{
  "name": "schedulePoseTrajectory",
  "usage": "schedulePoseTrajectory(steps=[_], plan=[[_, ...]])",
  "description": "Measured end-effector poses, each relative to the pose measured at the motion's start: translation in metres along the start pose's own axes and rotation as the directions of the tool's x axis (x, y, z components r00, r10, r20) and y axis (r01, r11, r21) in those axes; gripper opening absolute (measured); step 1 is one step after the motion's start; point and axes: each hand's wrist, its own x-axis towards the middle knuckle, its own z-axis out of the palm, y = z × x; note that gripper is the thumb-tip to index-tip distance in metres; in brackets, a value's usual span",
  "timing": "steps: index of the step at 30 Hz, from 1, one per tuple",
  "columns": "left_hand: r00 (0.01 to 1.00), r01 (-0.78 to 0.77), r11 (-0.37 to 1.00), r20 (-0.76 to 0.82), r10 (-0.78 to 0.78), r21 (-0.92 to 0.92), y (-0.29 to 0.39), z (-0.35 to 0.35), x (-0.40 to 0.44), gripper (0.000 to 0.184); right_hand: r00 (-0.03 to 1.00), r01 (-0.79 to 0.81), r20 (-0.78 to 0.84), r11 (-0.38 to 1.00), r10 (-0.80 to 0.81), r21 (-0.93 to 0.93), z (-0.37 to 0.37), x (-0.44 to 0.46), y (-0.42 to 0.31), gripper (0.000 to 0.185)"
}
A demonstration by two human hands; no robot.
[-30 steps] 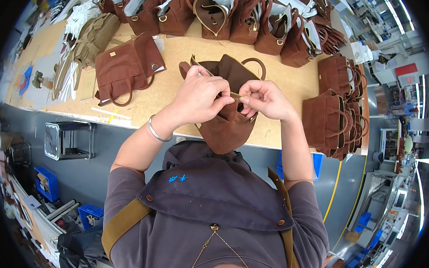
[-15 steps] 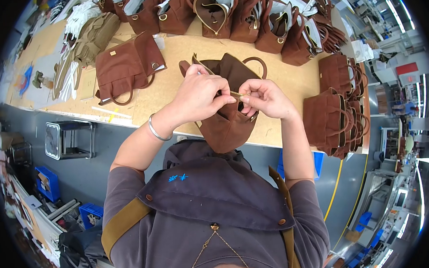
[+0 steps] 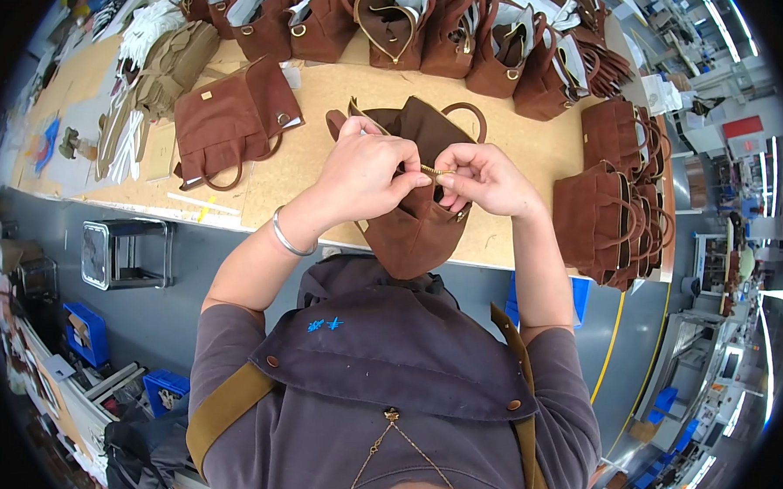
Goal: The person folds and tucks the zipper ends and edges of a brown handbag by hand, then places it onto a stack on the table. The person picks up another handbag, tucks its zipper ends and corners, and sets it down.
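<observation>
A brown handbag (image 3: 419,234) stands open at the table's front edge, its dark lining facing up and a handle loop (image 3: 469,119) at the far right of its mouth. Across the opening runs a gold-toothed zipper (image 3: 437,170). My left hand (image 3: 371,171) is closed, thumb and fingers pinching the zipper's left part. Just to the right, my right hand (image 3: 480,181) pinches the same zipper, some fingers reaching down inside the bag's edge. The fingertips are close together, with a short stretch of gold teeth showing between them.
Several brown handbags (image 3: 391,26) line the table's back. More are stacked at the right (image 3: 596,218). One brown bag (image 3: 229,116) lies flat at the left, beside an olive bag (image 3: 174,70) and white strips (image 3: 128,147). A metal-framed stool (image 3: 125,254) stands on the floor at left.
Almost nothing differs. Both hands keep their pinch on the zipper, and the bag stays in place.
</observation>
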Motion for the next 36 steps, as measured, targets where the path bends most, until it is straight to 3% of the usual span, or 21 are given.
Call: schedulePoseTrajectory(steps=[4,6,10,11,12,14,16,17,19,23,31,36], plan=[[1.0,0.021,1.0,-0.004,-0.021,0.01,0.001,0.002,0.0,0.019,1.0,0.004,-0.007,1.0,-0.004,0.003,0.0,-0.001,0.0,0.006],[0.99,0.053,0.993,-0.121,-0.066,-0.104,0.0,0.006,-0.001,0.019,1.0,0.016,-0.015,1.0,-0.017,-0.013,0.001,-0.002,0.001,0.005],[0.997,0.071,0.992,-0.036,-0.075,-0.109,0.003,0.001,-0.001,0.015,0.992,0.126,-0.027,0.992,-0.126,-0.011,0.004,-0.001,0.009,0.004],[1.0,-0.008,1.0,-0.025,0.008,-0.029,0.001,0.003,-0.002,0.012,0.992,0.126,-0.029,0.992,-0.126,-0.009,0.005,-0.001,0.012,0.004],[0.996,-0.089,0.995,-0.007,0.089,0.049,-0.001,0.003,-0.003,0.009,0.984,0.158,-0.069,0.985,-0.163,-0.065,0.006,-0.001,0.016,0.006],[0.996,-0.081,0.996,-0.032,0.082,0.047,0.0,0.003,-0.005,0.007,0.973,0.187,-0.114,0.975,-0.201,-0.119,0.015,-0.005,0.016,0.007],[0.996,-0.072,0.996,-0.057,0.075,0.043,0.0,0.004,-0.009,0.005,0.889,0.198,-0.397,0.973,-0.229,-0.116,0.032,-0.012,0.006,0.014],[0.993,-0.063,0.997,-0.093,0.066,0.037,-0.001,0.005,-0.011,0.004,0.887,0.197,-0.402,0.974,-0.226,-0.113,0.036,-0.014,0.009,0.014],[0.99,-0.058,0.998,-0.126,0.062,0.033,-0.003,0.007,-0.013,0.004,0.8,0.318,-0.384,0.869,-0.46,-0.379,0.039,-0.016,0.017,0.018],[0.985,-0.083,0.996,-0.148,0.086,0.026,-0.002,0.011,-0.015,0.005,0.842,0.201,-0.333,0.82,-0.424,-0.535,0.048,-0.015,0.013,0.015],[0.984,-0.088,0.996,-0.153,0.09,0.022,-0.002,0.01,-0.016,0.006,0.842,0.151,-0.4,0.869,-0.363,-0.472,0.056,-0.009,0.02,0.011],[0.995,-0.065,0.998,-0.078,0.065,-0.006,-0.004,0.003,-0.014,0.006,0.746,0.262,-0.31,0.687,-0.59,-0.677,0.057,-0.008,0.021,0.007]])
